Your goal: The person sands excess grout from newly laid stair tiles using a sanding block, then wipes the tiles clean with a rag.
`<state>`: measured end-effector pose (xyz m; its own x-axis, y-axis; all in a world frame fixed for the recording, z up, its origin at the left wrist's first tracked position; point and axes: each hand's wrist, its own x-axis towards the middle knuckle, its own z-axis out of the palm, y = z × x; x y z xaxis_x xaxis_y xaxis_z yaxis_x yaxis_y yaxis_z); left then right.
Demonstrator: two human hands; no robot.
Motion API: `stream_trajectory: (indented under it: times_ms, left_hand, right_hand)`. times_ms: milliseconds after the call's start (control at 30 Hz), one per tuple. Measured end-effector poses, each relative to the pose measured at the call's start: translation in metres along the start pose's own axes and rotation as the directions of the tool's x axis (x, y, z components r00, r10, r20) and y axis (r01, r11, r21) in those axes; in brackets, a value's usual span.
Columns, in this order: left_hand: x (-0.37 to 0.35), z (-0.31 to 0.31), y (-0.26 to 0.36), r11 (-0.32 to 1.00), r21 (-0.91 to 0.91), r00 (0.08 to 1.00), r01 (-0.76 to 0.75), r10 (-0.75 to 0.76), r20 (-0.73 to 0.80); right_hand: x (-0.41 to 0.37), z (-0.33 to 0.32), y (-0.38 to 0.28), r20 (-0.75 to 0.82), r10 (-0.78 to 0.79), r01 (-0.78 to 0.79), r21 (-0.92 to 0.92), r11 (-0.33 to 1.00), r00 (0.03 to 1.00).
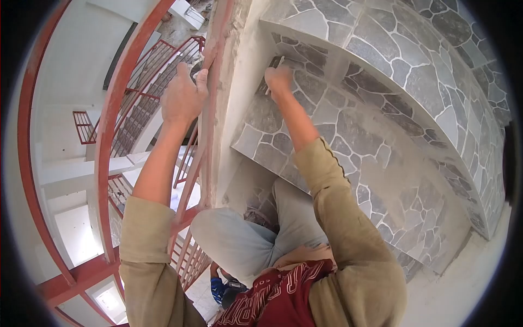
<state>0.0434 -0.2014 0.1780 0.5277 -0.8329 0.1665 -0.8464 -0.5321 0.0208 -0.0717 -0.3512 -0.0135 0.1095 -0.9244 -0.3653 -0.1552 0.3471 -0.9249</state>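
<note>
My right hand, smeared by motion, is closed around a flat dark tool with pale edges. It is at the inner corner of a step tread faced in grey stone-pattern tile with light joints. My left hand is raised beside the red railing post, its fingers curled and the thumb near the post. A small pale bit shows at its fingertips, but I cannot tell what it is. The step's riser curves away on the right in the same stone pattern.
Red metal railing bars curve along the left, with a drop to lower floors beyond. A lower flight of stairs shows through them. Below, a person in a blue patterned top is partly visible. Pale dusty residue covers some tiles.
</note>
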Motion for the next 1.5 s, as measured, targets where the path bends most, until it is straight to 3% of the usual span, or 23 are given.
stream_trajectory:
  times_ms: [67, 167, 300, 400, 467, 600, 700, 767, 900, 967, 1067, 1200, 1300, 1367, 1467, 1500]
  left_hand:
    - [0.004, 0.001, -0.001, 1.000, 0.005, 1.000, 0.006, -0.006, 0.001]
    - [-0.002, 0.003, -0.004, 0.999, -0.022, 0.999, -0.037, 0.036, -0.033]
    - [0.004, 0.000, -0.001, 1.000, -0.006, 0.999, -0.016, 0.016, -0.028]
    - [-0.004, 0.000, -0.001, 1.000, 0.001, 1.000, 0.007, -0.007, 0.008]
    - [0.002, -0.001, 0.001, 1.000, -0.003, 1.000, 0.012, -0.012, -0.001]
    - [-0.006, 0.001, -0.002, 1.000, 0.007, 1.000, -0.003, 0.003, 0.023]
    - [-0.001, 0.001, 0.000, 1.000, 0.007, 0.999, -0.021, 0.022, -0.033]
    - [0.000, 0.004, -0.003, 0.999, 0.026, 0.998, -0.026, 0.027, -0.048]
    - [0.000, 0.000, 0.001, 1.000, 0.015, 1.000, -0.007, 0.007, -0.009]
    - [0.004, 0.001, 0.000, 1.000, 0.028, 1.000, -0.003, 0.003, -0.008]
    - [-0.002, 0.001, -0.004, 1.000, 0.000, 1.000, -0.020, 0.020, 0.013]
    - [0.002, 0.003, -0.002, 1.000, 0.017, 1.000, -0.011, 0.011, -0.010]
    - [-0.004, 0.004, -0.004, 1.000, 0.026, 1.000, -0.007, 0.006, 0.020]
    - [0.001, 0.002, -0.002, 1.000, 0.018, 1.000, -0.016, 0.016, -0.004]
    - [0.000, 0.005, -0.003, 1.000, 0.026, 1.000, -0.001, 0.002, -0.016]
    - [-0.004, 0.005, -0.005, 1.000, 0.019, 1.000, -0.017, 0.017, -0.016]
  right_hand:
    - [-0.010, -0.001, -0.003, 0.038, -0.076, 0.076, 0.010, 0.997, 0.996]
    - [0.013, 0.010, 0.015, -0.023, -0.015, 0.017, 0.062, 0.998, 1.000]
    - [0.007, 0.005, 0.001, 0.012, -0.091, 0.092, -0.028, 0.995, 0.996]
    - [0.006, 0.004, 0.009, -0.028, -0.069, 0.071, 0.058, 0.996, 0.997]
    - [-0.008, -0.004, -0.012, -0.004, -0.077, 0.077, -0.055, 0.996, 0.997]
    - [-0.001, 0.011, 0.017, -0.082, -0.092, 0.089, -0.035, 0.995, 0.992]
    - [-0.003, 0.002, -0.011, -0.015, -0.069, 0.068, -0.052, 0.996, 0.998]
    - [-0.009, -0.002, -0.012, 0.079, -0.126, 0.133, -0.092, 0.987, 0.989]
    - [0.006, 0.009, 0.004, 0.007, -0.162, 0.161, -0.113, 0.980, 0.987]
    - [0.006, 0.011, 0.006, 0.008, -0.268, 0.268, -0.071, 0.961, 0.963]
    - [-0.009, -0.003, -0.010, 0.063, -0.148, 0.154, -0.088, 0.984, 0.987]
    - [0.009, 0.012, 0.000, 0.022, -0.244, 0.244, -0.031, 0.969, 0.970]
    - [0.003, 0.013, 0.012, -0.042, -0.289, 0.281, -0.143, 0.949, 0.956]
    - [0.001, 0.004, -0.004, 0.066, -0.151, 0.158, -0.114, 0.981, 0.986]
    - [-0.004, 0.005, 0.000, 0.077, -0.300, 0.310, -0.184, 0.933, 0.951]
    - [-0.011, 0.005, 0.009, 0.080, -0.283, 0.293, -0.184, 0.938, 0.956]
